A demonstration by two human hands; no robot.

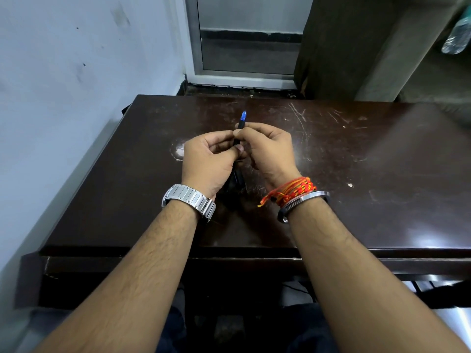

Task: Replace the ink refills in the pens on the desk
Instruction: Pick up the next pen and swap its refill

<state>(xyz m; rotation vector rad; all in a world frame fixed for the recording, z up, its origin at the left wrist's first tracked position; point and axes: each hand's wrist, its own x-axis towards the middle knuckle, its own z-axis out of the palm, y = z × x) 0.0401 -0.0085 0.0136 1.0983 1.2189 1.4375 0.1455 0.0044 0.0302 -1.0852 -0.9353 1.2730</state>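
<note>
A dark pen with a blue end [241,122] is held upright over the middle of the dark brown desk [356,174]. My left hand [207,161] grips its lower part, thumb pressed against the barrel. My right hand [267,149] pinches the barrel just above, between thumb and forefinger. The two hands touch each other around the pen. The blue end sticks out above my fingers and points away from me. A dark part of the pen [237,178] shows below my palms; its lower end is hard to make out against the desk.
The desk top is scratched and glossy, with a wall along its left side and a metal-framed glass door [244,47] behind it. A plastic bottle [456,36] lies at the far right. A wooden post [331,47] stands behind the desk.
</note>
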